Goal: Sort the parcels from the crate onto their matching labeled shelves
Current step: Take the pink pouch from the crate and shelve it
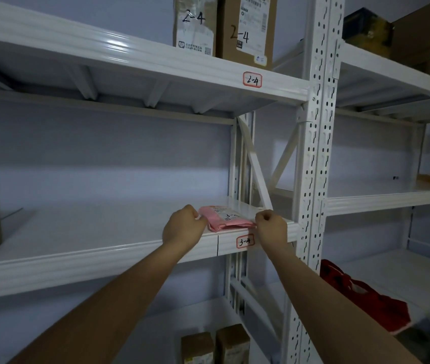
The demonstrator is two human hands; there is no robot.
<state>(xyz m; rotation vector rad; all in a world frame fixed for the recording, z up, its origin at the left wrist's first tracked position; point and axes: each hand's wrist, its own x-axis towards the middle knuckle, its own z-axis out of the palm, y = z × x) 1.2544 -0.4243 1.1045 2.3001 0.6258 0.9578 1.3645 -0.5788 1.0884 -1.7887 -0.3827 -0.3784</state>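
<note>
White metal racking fills the dim storeroom, and the middle shelf [103,232] carries a red-bordered tag reading 3-4 [245,241] on its front lip. Directly above that tag lies a pink parcel [225,218], flat on the shelf close to the front edge, with handwriting on its label that looks like a 3- code, though the last figure is too blurred to confirm. The left hand [183,225] pinches the parcel's left end with curled fingers; the right hand [270,225] is curled at the parcel's right corner and appears to grip it too. The main risk is the parcel's position: it sits so near the lip that letting go without pushing it deeper could let the soft bag slide or droop off the edge. A second risk is a misread label, landing it in the wrong bay. Two boxes marked 2-4 [221,27] stand on the shelf above.
</note>
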